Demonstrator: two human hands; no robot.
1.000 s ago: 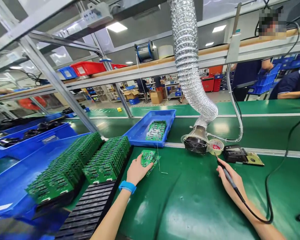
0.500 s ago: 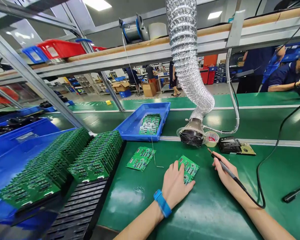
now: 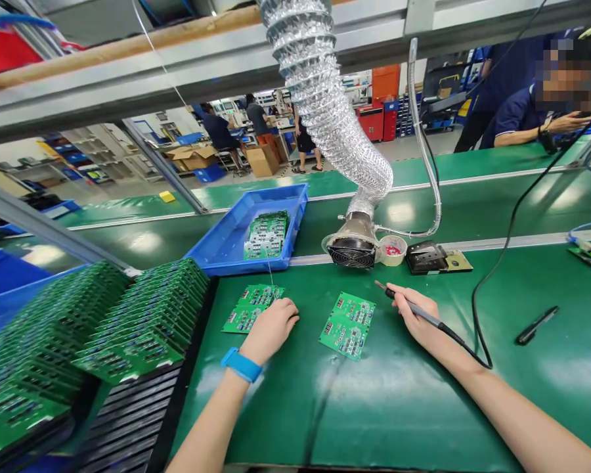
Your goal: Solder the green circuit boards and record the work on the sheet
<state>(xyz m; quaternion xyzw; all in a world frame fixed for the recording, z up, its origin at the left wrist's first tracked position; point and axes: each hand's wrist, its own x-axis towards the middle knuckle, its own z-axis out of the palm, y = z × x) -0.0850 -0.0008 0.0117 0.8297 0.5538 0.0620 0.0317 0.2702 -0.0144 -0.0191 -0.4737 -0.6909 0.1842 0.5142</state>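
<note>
Right hand [image 3: 416, 320] closed around a soldering iron [image 3: 414, 310], pen grip, tip pointing up-left and just beyond the top right corner of a green circuit board [image 3: 347, 326]. From my feed, the tip looks off the board; I can't confirm its height above the mat. That board lies flat between the hands, nearer the right. Narrow gap to the right hand, wider gap to the left.

Left hand [image 3: 270, 330], fingers loosely curled, overlaps the near corner of a second circuit board [image 3: 249, 311]. Can't tell whether it's gripping or just resting. Blue wristband [image 3: 241, 364] on that wrist.

Green mat [image 3: 394, 414] runs wide in front of and right of both hands. Black marker [image 3: 536, 325] sits out right. Left edge: black slotted rack [image 3: 128, 420] holding rows of boards [image 3: 148, 315]. Back edge: metal strip [image 3: 423, 246], with blue tray [image 3: 280, 196] of boards, fan-fronted fume extractor [image 3: 350, 253] on silver duct [image 3: 320, 112], and iron stand [image 3: 426, 257] beyond. Co-worker's arm [image 3: 517, 135] is far off, upper right.
</note>
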